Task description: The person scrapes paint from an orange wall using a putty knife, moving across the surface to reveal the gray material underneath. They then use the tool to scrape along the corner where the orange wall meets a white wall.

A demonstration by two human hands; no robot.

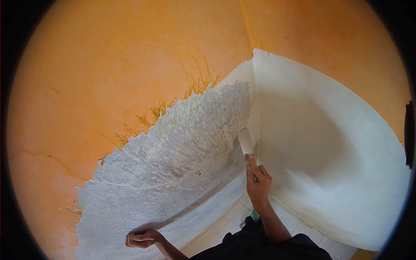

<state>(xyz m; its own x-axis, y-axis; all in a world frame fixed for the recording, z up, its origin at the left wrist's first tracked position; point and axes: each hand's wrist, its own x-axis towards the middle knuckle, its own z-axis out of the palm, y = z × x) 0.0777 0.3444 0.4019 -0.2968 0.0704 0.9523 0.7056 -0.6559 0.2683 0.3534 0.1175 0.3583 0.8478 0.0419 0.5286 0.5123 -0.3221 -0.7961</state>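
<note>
My right hand (259,186) is closed around the handle of a putty knife (245,141), index finger stretched along it towards the blade. The wide metal blade points up and lies at or very near the rough grey wall patch (173,147), close to the room corner. At the lower left, my left hand (142,239) is curled into a fist by the same patch. Whether anything is inside those fingers is hidden. A thin pale crack line (143,187) crosses the patch above this hand.
Orange paint (108,73) surrounds the scraped area, its edge jagged and flaking. Right of the corner, the adjoining wall has a smooth white lower section (312,130) with a shadow on it. Pale floor tiles (288,221) show below, beside my dark clothing (242,245).
</note>
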